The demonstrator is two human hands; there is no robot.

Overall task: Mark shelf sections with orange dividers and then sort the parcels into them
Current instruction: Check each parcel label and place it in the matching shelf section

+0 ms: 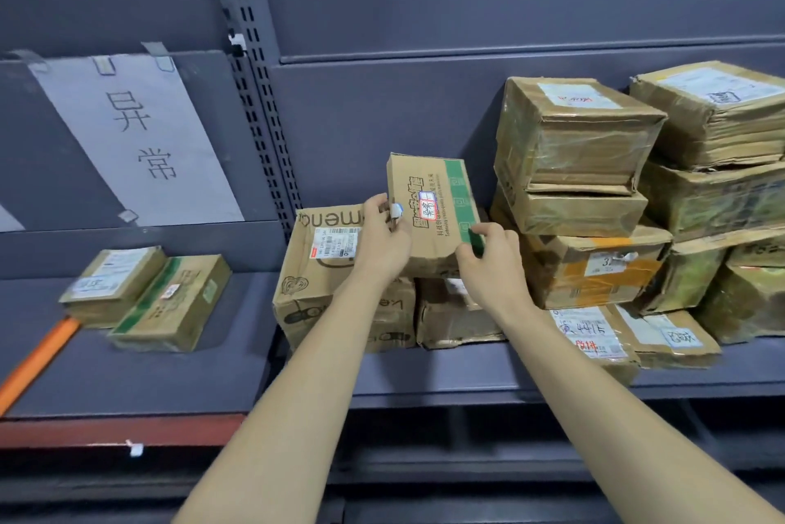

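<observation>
I am holding 1 small brown cardboard parcel with a green printed band (431,209) in both hands, tilted up on edge above the jumbled parcels on the dark grey metal shelf (424,370). My left hand (384,234) is curling round the parcel's left edge, with a small white item between the fingers that I cannot identify. My right hand (488,254) is pinching the lower right corner at the green band.

The parcel is resting against a larger brown carton with a barcode label (323,268) and is just beside the tall stack of tape-wrapped brown boxes (577,166). A red-bordered handwritten sticker is showing on its face.

I am judging the parcel to be light and fairly stiff, though its dented edges suggest soft board; gripping at 2 opposite edges is the safest hold. Taped faces may be slippery.

In the left bay, 2 flat brown parcels (148,294) are lying near 1 orange divider strip (38,358), below a white paper sign (136,137).
</observation>
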